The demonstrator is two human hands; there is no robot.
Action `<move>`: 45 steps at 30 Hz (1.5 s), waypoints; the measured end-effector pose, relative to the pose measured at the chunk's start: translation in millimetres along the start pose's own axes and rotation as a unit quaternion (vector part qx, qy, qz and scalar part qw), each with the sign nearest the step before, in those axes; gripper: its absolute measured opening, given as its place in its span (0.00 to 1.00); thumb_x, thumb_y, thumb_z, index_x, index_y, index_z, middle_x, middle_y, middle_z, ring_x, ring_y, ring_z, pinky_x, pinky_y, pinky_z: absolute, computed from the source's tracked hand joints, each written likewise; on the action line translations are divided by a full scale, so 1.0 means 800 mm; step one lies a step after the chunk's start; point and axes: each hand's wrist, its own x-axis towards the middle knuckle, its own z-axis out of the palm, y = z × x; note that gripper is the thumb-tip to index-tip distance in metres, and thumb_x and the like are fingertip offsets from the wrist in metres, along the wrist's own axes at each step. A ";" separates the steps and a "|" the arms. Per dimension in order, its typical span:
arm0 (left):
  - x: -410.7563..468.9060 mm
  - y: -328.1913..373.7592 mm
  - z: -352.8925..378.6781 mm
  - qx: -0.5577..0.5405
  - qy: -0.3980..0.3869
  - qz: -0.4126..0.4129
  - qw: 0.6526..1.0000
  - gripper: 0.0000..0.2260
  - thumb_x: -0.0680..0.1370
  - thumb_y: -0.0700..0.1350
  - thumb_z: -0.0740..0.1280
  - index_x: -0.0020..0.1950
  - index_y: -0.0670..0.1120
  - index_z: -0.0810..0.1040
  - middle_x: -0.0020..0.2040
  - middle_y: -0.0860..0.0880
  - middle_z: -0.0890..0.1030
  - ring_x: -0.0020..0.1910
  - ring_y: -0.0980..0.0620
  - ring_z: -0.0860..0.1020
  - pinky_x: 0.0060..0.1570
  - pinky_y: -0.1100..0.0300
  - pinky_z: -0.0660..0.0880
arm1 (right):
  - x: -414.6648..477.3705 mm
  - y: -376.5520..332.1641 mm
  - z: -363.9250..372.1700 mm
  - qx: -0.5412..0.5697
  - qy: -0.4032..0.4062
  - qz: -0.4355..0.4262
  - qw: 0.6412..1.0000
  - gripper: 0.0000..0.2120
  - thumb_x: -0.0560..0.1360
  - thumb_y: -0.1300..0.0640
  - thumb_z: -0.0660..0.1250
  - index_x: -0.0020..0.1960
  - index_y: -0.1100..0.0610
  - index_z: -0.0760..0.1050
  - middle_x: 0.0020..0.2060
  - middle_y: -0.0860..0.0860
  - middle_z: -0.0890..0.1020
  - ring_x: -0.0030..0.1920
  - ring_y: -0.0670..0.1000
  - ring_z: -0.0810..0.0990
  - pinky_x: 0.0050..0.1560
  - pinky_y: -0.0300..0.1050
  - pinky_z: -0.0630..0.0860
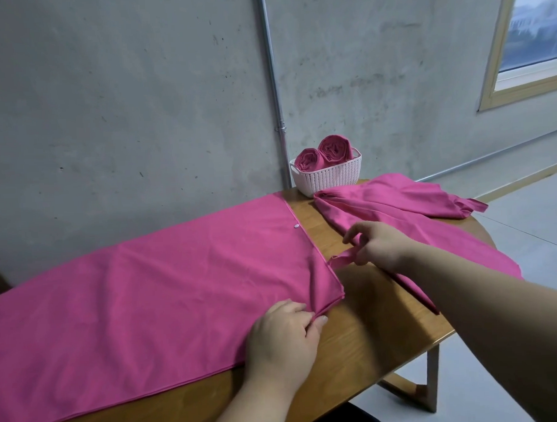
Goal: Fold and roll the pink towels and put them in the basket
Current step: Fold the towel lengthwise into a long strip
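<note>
A loose pink towel (pixel 397 206) lies bunched on the right end of the wooden counter (pixel 369 327), just in front of a white basket (pixel 329 177) that holds two rolled towels (pixel 308 161) and stands by the grey wall (pixel 141 105) beside a metal pipe (pixel 274 84). The spread towel (pixel 147 294) covers the counter's left part, its far edge along the wall and its near edge close to the front rim. The left hand (pixel 284 333) pinches that towel's near right corner in its grip, the right hand (pixel 379 245) pinches a thin strap (pixel 342 259) at its right edge, and bare wood shows between the two towels.
</note>
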 end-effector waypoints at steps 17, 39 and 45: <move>0.012 0.006 -0.009 0.065 -0.229 0.019 0.971 0.33 0.79 0.67 0.53 0.82 0.59 0.48 0.83 0.55 0.47 0.81 0.54 0.45 0.79 0.49 0.42 | 0.011 0.009 0.009 0.230 0.166 -0.001 0.959 0.16 0.69 0.74 0.57 0.43 0.56 0.76 0.37 0.53 0.81 0.41 0.56 0.78 0.44 0.49 0.74; 0.088 -0.002 -0.015 0.068 -0.151 -0.021 0.986 0.15 0.84 0.54 0.55 0.66 0.52 0.76 0.62 0.51 0.75 0.64 0.47 0.72 0.66 0.49 0.68 | -0.005 0.019 0.022 -0.191 0.147 -0.204 0.949 0.10 0.75 0.57 0.70 0.39 0.54 0.70 0.42 0.50 0.76 0.44 0.56 0.76 0.40 0.48 0.70; 0.085 -0.014 0.010 0.060 -0.270 0.038 0.960 0.27 0.84 0.60 0.51 0.82 0.56 0.52 0.83 0.53 0.47 0.81 0.54 0.42 0.79 0.48 0.40 | -0.002 0.006 0.014 -0.097 -0.043 -0.111 0.988 0.09 0.71 0.58 0.73 0.43 0.49 0.75 0.41 0.47 0.81 0.44 0.51 0.79 0.44 0.47 0.75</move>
